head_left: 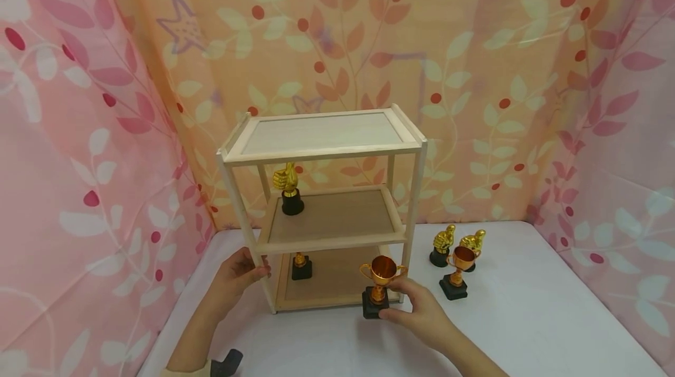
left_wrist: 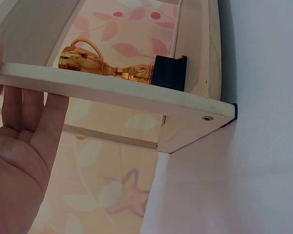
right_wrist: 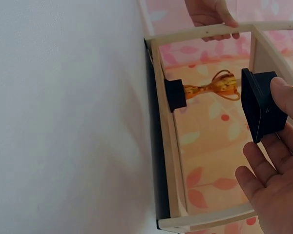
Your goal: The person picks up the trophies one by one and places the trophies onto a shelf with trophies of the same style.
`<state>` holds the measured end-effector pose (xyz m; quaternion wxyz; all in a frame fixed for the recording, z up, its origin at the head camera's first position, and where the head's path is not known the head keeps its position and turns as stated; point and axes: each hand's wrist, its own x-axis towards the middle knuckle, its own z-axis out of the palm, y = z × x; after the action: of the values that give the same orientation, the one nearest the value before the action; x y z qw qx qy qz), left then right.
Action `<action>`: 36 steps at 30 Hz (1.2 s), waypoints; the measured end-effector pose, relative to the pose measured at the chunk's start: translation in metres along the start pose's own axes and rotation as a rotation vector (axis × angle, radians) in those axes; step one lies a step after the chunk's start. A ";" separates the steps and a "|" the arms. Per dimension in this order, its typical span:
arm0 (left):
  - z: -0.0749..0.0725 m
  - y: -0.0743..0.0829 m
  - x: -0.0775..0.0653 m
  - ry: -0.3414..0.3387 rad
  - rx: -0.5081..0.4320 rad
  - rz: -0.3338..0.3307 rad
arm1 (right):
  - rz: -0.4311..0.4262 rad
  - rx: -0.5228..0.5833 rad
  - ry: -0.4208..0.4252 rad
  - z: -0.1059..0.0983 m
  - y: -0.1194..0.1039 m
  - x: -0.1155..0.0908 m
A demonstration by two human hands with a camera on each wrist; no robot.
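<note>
My right hand (head_left: 422, 313) pinches a small gold trophy cup (head_left: 382, 271) by its black base, holding it upright at the front right of a wooden three-tier shelf (head_left: 321, 132). In the right wrist view the underside of that base (right_wrist: 261, 105) faces the camera. At the front left post (left_wrist: 102, 87) of the shelf, my left hand (head_left: 237, 278) grips with thumb and fingers on either side. Another trophy cup (left_wrist: 132, 73) stands on the bottom tier at the left, its top hidden by the middle tier in the head view. A gold thumbs-up trophy (head_left: 289, 192) stands on the middle tier's left side.
To the right of the shelf, two gold thumbs-up trophies (head_left: 442, 246) and a trophy cup (head_left: 464, 260) stand on the white table (head_left: 554, 306). Floral curtains (head_left: 464, 72) rise behind and along both sides.
</note>
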<state>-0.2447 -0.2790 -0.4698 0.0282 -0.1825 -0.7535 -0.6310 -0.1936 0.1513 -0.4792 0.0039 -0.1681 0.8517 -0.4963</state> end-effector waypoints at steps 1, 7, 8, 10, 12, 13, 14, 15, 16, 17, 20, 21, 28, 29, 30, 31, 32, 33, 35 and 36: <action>0.000 0.000 0.000 -0.001 0.003 -0.001 | 0.006 0.013 -0.002 0.002 0.001 0.001; 0.001 0.000 0.002 0.003 0.018 -0.004 | 0.016 0.091 -0.014 0.015 0.008 0.011; 0.001 0.000 0.002 0.002 0.018 -0.002 | 0.016 0.091 -0.013 0.017 0.009 0.012; 0.001 0.000 0.002 -0.001 0.019 0.002 | 0.023 0.089 -0.002 0.022 0.011 0.015; 0.001 0.000 0.003 -0.005 0.016 0.007 | 0.019 0.082 0.008 0.026 0.012 0.018; 0.001 0.000 0.003 -0.006 0.015 0.008 | 0.013 0.081 0.012 0.028 0.012 0.020; 0.001 0.000 0.003 -0.007 0.014 0.010 | 0.009 0.085 0.015 0.029 0.012 0.021; 0.001 0.001 0.003 -0.006 0.014 0.012 | 0.005 0.084 0.018 0.031 0.012 0.023; 0.001 0.001 0.003 -0.005 0.015 0.013 | -0.003 0.085 0.018 0.033 0.012 0.025; 0.001 0.001 0.003 -0.005 0.016 0.013 | -0.004 0.082 0.022 0.035 0.013 0.027; 0.000 0.002 0.003 -0.003 0.023 0.012 | 0.007 0.081 0.036 0.039 0.015 0.033; 0.000 0.002 0.003 -0.003 0.026 0.012 | 0.009 0.072 0.042 0.041 0.016 0.035; -0.001 -0.001 0.003 -0.012 0.014 0.021 | -0.011 0.083 0.068 0.051 0.028 0.051; -0.001 -0.001 0.003 -0.013 0.012 0.024 | -0.016 0.080 0.068 0.052 0.029 0.053; -0.001 -0.001 0.002 -0.014 0.010 0.025 | -0.022 0.079 0.068 0.053 0.030 0.055; 0.000 0.000 0.002 -0.014 0.008 0.027 | -0.028 0.076 0.066 0.054 0.031 0.058; 0.000 0.000 0.002 -0.015 0.010 0.026 | -0.029 0.078 0.065 0.056 0.032 0.060; 0.000 0.000 0.001 -0.013 0.010 0.024 | -0.033 0.075 0.062 0.057 0.034 0.062; 0.000 0.001 0.001 -0.010 0.009 0.017 | -0.044 0.068 0.059 0.059 0.036 0.067; 0.001 0.001 0.000 -0.009 0.009 0.012 | -0.046 0.068 0.058 0.060 0.037 0.069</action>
<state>-0.2445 -0.2781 -0.4687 0.0294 -0.1897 -0.7553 -0.6267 -0.2585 0.0971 -0.5302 -0.0265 -0.1728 0.8300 -0.5297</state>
